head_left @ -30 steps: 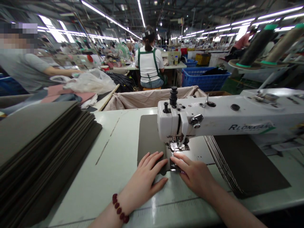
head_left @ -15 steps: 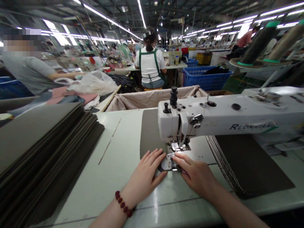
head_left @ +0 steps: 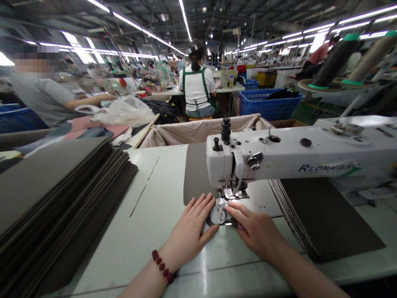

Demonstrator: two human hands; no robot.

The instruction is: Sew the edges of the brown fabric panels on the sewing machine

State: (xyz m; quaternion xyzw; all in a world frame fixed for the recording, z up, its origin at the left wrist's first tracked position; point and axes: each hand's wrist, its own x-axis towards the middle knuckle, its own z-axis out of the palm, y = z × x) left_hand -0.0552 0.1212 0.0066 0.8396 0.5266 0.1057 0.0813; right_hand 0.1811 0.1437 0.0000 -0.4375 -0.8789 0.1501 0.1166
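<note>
A dark grey-brown fabric panel (head_left: 195, 174) lies flat under the head of a white sewing machine (head_left: 263, 155). My left hand (head_left: 194, 223) is spread flat, its fingertips at the panel's near edge and its thumb towards the machine's metal plate. On the other side of the presser foot (head_left: 231, 193), my right hand (head_left: 259, 231) rests with its index finger beside a shiny metal guide (head_left: 219, 213). Something small and purple (head_left: 240, 226) shows between its thumb and fingers; most of it is hidden. A dark red bead bracelet (head_left: 163, 267) circles my left wrist.
A tall stack of dark panels (head_left: 62, 198) covers the table's left side. More panels (head_left: 331, 219) lie beneath the machine arm on the right. Behind the table stands a cloth-lined bin (head_left: 189, 131). Thread cones (head_left: 336, 62) rise at right. Co-workers sit ahead and at left.
The fabric panel has slid slightly away from me under the machine head. Both hands keep nearly the same place and pose. The camera view has shifted a little.
</note>
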